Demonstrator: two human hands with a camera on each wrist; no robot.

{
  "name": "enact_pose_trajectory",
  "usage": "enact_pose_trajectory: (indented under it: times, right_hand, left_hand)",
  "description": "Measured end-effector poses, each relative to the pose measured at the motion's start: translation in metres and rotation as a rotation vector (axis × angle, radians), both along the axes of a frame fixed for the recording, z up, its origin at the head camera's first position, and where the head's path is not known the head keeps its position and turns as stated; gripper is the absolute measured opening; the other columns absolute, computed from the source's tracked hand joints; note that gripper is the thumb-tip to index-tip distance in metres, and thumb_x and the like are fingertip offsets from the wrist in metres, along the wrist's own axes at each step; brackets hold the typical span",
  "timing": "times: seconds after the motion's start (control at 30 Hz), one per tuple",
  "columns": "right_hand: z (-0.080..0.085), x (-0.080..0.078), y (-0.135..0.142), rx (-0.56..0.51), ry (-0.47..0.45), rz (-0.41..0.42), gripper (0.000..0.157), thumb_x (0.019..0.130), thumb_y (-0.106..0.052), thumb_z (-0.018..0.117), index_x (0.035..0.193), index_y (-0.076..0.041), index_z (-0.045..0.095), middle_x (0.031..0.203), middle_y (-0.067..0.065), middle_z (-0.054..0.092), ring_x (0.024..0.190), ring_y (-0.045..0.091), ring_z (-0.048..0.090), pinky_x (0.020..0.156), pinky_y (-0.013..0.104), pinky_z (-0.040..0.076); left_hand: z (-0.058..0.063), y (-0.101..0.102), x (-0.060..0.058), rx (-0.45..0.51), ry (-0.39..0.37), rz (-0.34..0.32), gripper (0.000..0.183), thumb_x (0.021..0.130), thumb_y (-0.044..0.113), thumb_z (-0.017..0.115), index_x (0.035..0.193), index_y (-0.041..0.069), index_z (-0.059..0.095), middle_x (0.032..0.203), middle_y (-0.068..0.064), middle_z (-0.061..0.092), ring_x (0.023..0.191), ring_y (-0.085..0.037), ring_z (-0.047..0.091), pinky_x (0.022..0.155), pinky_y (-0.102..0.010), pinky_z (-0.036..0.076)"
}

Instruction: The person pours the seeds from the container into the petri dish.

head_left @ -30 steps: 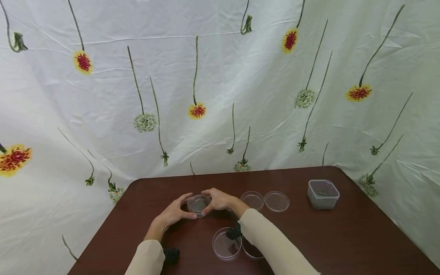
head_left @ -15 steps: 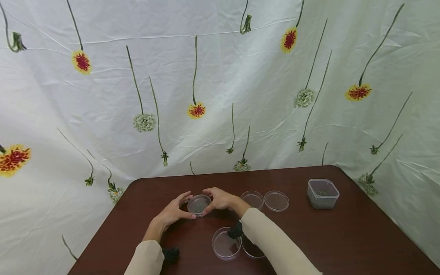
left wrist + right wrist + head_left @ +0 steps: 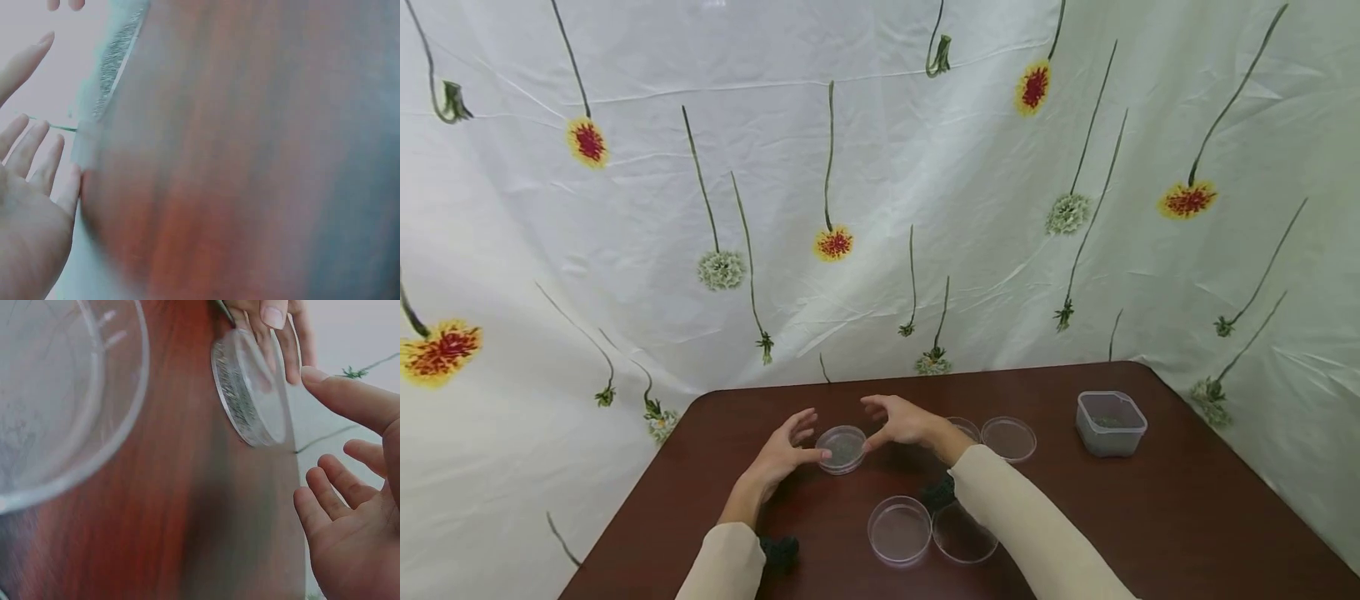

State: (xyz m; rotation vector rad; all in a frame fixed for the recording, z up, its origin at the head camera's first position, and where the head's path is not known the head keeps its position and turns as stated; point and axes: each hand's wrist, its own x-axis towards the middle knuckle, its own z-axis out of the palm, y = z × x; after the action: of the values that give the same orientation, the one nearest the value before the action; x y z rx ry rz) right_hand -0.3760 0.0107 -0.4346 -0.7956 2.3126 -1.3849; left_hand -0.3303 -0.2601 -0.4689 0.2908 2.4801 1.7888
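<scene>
A lidded clear petri dish with dark, grainy contents stands on the table between both hands. My left hand is spread at its left side, the thumb overlapping the near rim in the head view and the other fingers apart from the dish. At the right side, my right hand has its fingers lifted and spread, thumb tip close by the rim. The right wrist view shows the covered dish beyond a loosely spread right palm. Both palms hold nothing.
Nearer the front are a clear dish and another dish, partly behind the right sleeve. Two more, a right one and a partly hidden left one, lie farther back. A plastic tub with dark contents stands back right.
Both hands have loosened from the petri dish. The right hand has moved up and right, away from the rim; the left fingers have spread. The view has shifted slightly.
</scene>
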Motion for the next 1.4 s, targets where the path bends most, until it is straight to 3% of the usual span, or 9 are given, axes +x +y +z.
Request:
enact_pose_trajectory:
  times: [0.13, 0.3, 0.73, 1.07, 1.4]
  right_hand:
    - [0.009, -0.001, 0.014, -0.022, 0.006, -0.022, 0.085, 0.086, -0.008, 0.085, 0.157, -0.004, 0.04, 0.15, 0.016, 0.049, 0.139, 0.038, 0.045, 0.106, 0.051, 0.046]
    - [0.021, 0.0, 0.029, -0.051, 0.02, -0.04, 0.084, 0.087, -0.007, 0.084, 0.158, -0.003, 0.039, 0.151, 0.017, 0.049, 0.14, 0.039, 0.045, 0.108, 0.051, 0.044]
    - [0.043, 0.006, 0.071, -0.055, 0.05, -0.066, 0.084, 0.091, -0.009, 0.081, 0.16, -0.003, 0.034, 0.153, 0.017, 0.046, 0.141, 0.037, 0.043, 0.116, 0.049, 0.035]
    - [0.049, 0.004, 0.109, -0.072, 0.08, -0.066, 0.084, 0.093, -0.008, 0.078, 0.16, 0.002, 0.029, 0.153, 0.026, 0.042, 0.143, 0.047, 0.037, 0.117, 0.055, 0.031]
    - [0.054, 0.012, 0.136, -0.068, 0.079, -0.075, 0.086, 0.094, -0.01, 0.077, 0.162, 0.002, 0.025, 0.156, 0.028, 0.038, 0.144, 0.049, 0.034, 0.118, 0.06, 0.026]
  left_hand:
    - [0.008, 0.002, -0.003, 0.0, 0.032, 0.044, 0.086, 0.088, 0.011, 0.084, 0.159, 0.008, 0.035, 0.164, -0.02, 0.032, 0.15, -0.04, 0.03, 0.114, -0.065, 0.029]
    - [0.017, 0.01, -0.007, 0.002, 0.06, 0.047, 0.082, 0.089, 0.01, 0.083, 0.158, 0.008, 0.038, 0.163, -0.019, 0.034, 0.149, -0.039, 0.031, 0.113, -0.067, 0.029]
    - [0.028, 0.047, -0.02, 0.004, 0.084, -0.034, 0.084, 0.087, 0.012, 0.085, 0.157, 0.008, 0.04, 0.161, -0.022, 0.036, 0.147, -0.041, 0.034, 0.105, -0.061, 0.044]
    - [0.031, 0.083, -0.027, -0.018, 0.101, -0.079, 0.083, 0.087, 0.013, 0.086, 0.158, 0.008, 0.041, 0.159, -0.019, 0.04, 0.145, -0.038, 0.039, 0.105, -0.06, 0.044]
    - [0.03, 0.115, -0.028, 0.026, 0.085, -0.171, 0.086, 0.087, 0.008, 0.084, 0.158, 0.005, 0.037, 0.16, -0.022, 0.036, 0.146, -0.043, 0.035, 0.112, -0.06, 0.036]
